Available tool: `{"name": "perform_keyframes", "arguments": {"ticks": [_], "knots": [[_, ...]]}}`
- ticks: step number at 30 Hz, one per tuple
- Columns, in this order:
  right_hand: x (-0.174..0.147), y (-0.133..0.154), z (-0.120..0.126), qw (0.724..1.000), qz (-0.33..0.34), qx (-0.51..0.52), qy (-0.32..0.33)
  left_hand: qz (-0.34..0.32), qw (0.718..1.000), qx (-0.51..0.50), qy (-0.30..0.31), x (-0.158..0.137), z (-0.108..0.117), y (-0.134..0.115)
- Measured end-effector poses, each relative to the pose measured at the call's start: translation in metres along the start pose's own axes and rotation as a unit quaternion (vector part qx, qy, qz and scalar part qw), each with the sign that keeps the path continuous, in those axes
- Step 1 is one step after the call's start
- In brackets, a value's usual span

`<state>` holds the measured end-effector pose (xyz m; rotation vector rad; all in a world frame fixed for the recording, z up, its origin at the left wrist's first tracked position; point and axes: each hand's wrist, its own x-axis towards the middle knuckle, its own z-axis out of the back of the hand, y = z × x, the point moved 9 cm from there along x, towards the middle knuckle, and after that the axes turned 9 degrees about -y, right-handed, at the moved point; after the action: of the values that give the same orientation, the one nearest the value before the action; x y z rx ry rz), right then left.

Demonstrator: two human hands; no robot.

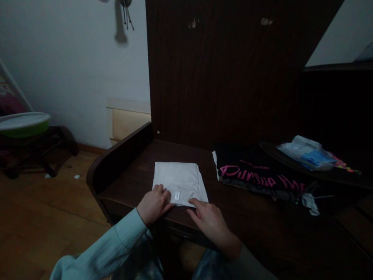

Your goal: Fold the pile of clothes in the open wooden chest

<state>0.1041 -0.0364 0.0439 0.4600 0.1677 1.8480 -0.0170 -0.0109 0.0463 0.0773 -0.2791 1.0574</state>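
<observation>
A white garment (178,176), folded into a rough square with a small pale label near its front edge, lies flat on the dark wooden desk top (127,176). At its front left corner my left hand (154,204) is closed on the edge, fingers curled on top and thumb along the front. My right hand (210,220) holds the front right edge, index finger on the cloth and thumb just below it. The label shows between both hands. What lies under the fingertips is hidden.
Black folded clothing (258,172) with pink lettering lies to the right, with a plastic packet (307,153) behind it. A raised side panel (119,156) borders the desk's left. A green basin with a whitish lid (21,123) rests on a stool at far left.
</observation>
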Motion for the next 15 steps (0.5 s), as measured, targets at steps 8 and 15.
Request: {"name": "perform_keyframes", "arguments": {"ticks": [8,15], "knots": [[0.006,-0.052,0.0,0.996,-0.048,-0.016,-0.075,-0.178,0.95,-0.255,0.038,0.013,0.017,-0.056],[0.004,-0.083,0.037,0.972,-0.036,0.055,-0.223,-0.074,0.99,-0.099,-0.064,0.039,-0.005,0.024]]}}
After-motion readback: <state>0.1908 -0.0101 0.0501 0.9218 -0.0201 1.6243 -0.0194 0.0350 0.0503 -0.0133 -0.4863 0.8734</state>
